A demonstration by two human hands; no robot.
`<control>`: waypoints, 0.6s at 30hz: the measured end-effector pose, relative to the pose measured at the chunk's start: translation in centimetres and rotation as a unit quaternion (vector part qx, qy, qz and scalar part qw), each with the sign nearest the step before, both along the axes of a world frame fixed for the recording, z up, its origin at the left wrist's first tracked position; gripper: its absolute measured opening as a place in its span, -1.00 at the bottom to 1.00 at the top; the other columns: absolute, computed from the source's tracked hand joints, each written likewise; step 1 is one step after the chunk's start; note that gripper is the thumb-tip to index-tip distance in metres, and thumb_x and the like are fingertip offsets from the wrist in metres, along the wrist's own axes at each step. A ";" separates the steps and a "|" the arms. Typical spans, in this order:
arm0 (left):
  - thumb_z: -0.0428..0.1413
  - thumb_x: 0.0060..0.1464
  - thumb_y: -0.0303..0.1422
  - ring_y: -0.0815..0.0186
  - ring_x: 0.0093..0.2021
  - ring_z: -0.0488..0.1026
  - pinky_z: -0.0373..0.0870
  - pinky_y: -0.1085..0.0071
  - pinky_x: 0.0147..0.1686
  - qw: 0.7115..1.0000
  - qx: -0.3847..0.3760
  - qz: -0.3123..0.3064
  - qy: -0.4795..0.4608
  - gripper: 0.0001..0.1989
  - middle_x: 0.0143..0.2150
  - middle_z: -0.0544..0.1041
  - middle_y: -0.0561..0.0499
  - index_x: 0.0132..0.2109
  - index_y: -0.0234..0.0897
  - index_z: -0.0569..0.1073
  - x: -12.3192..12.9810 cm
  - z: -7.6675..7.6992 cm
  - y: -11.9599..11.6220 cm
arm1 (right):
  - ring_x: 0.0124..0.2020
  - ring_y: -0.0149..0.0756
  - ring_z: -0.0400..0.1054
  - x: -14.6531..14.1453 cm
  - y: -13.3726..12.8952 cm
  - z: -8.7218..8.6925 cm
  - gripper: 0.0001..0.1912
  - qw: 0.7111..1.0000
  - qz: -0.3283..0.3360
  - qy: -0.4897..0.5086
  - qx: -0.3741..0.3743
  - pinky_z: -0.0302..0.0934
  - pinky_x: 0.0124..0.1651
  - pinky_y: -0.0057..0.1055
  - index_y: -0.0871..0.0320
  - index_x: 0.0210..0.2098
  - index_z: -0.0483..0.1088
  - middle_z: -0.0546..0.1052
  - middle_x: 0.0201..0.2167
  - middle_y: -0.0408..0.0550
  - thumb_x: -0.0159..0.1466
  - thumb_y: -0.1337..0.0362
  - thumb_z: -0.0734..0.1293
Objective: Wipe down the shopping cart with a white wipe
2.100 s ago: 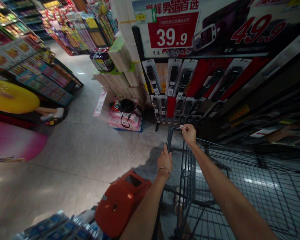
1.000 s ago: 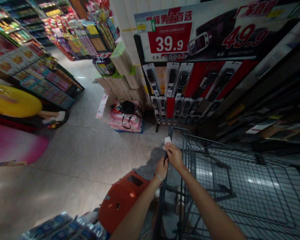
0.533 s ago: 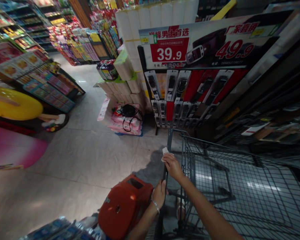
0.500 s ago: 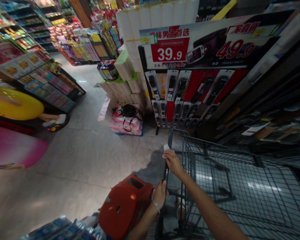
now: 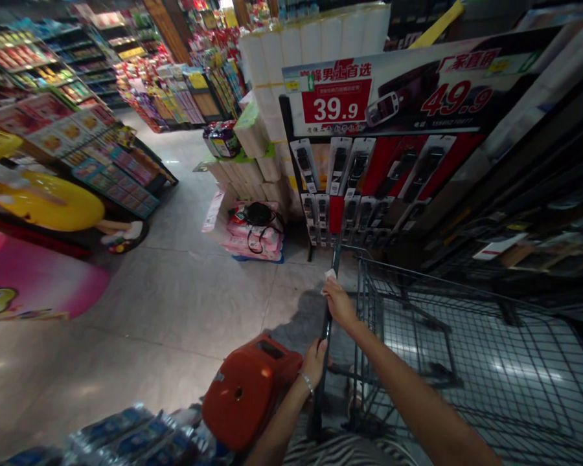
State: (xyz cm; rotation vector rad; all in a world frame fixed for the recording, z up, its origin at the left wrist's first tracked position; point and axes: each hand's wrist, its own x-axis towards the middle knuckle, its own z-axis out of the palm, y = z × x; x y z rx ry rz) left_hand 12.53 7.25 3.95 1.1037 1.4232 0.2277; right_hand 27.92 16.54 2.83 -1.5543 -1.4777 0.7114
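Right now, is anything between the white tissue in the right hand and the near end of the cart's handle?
Yes: the left hand is around the handle, nearer the body than the right hand and tissue. Nothing else visible is in between.

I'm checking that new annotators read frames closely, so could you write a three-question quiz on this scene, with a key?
1. What does the right hand hold at the cart handle?
A) a set of keys
B) a white tissue or cloth
C) a black belt

2. True or false: the bracelet is on the right wrist.

3. Fill in the blank: the price in the red box on the sign reads ____.

Key: 1 B; 2 false; 3 39.9.
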 end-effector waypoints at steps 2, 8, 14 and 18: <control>0.02 0.21 -0.12 0.37 -0.30 0.46 0.47 0.31 -0.28 1.000 -0.001 0.000 -0.013 -0.65 -0.21 0.49 0.00 -0.06 -0.32 0.40 0.1 -0.3 0.3 | 0.24 -0.15 0.19 -1.5 -2.6 -0.1 -0.78 1.000 0.001 0.008 0.000 0.09 0.25 0.03 0.18 -0.20 0.47 0.48 0.03 0.08 0.30 0.40 0.19; 0.07 0.19 -0.18 0.23 -0.04 0.43 0.43 0.14 -0.05 0.998 0.036 -0.009 -0.047 -0.67 0.01 0.45 -0.07 0.00 -0.29 0.40 -0.8 -0.7 0.7 | 0.27 -0.20 0.16 -5.4 -9.7 0.0 -0.63 1.000 -0.004 0.025 0.001 0.14 0.26 -0.01 0.13 -0.19 0.47 0.47 0.07 0.08 0.23 0.51 0.09; 0.09 0.17 -0.20 0.20 0.03 0.41 0.38 0.07 0.03 0.997 0.039 -0.020 -0.067 -0.66 0.05 0.44 -0.09 0.02 -0.30 0.40 -2.9 -0.5 -1.0 | 0.26 -0.20 0.19 -6.9 -14.0 0.5 -0.67 1.000 0.012 0.018 0.010 0.20 0.23 -0.07 0.10 -0.16 0.47 0.47 0.07 0.06 0.28 0.45 0.12; 0.09 0.18 -0.19 0.22 0.00 0.43 0.40 0.11 0.00 0.997 0.023 -0.014 -0.067 -0.68 0.02 0.46 -0.07 -0.02 -0.30 0.42 -3.0 -0.5 -1.4 | 0.25 -0.20 0.20 -6.3 -12.7 0.1 -0.67 1.000 0.018 0.001 0.016 0.19 0.23 -0.05 0.10 -0.17 0.47 0.48 0.06 0.05 0.29 0.45 0.12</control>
